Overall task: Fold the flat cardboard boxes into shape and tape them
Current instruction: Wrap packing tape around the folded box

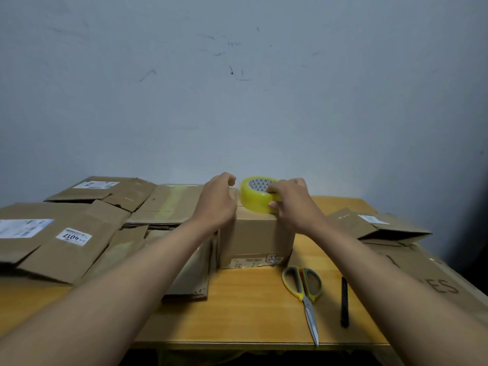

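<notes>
Both arms reach out over the yellow wooden table [250, 307], and here's the action: a small folded-up brown cardboard box [256, 239] stands upright in the middle, label at the foot of its near face. On top of it sits the roll of clear yellowish packing tape [257, 198], tilted so its patterned core faces up and toward us. The right hand [290, 204] grips that roll from the right side, fingers curled over the rim into the core, thumb pressed against the near outer face. The left hand [217, 202] is just left of the roll, at the box's top left edge, fingers curled downward at the far side; whether it pinches the tape's loose end or just presses the box, I can't tell.

Left of the box, a heap of flattened brown cardboard boxes [66, 239] with white shipping labels spreads to the table's left edge. More flat cardboard [380, 225] lies on the right, far side. Near and right of the box, yellow-and-grey-handled scissors [303, 291] lie blades pointing toward us, and just right of them a black pen [344, 302].
</notes>
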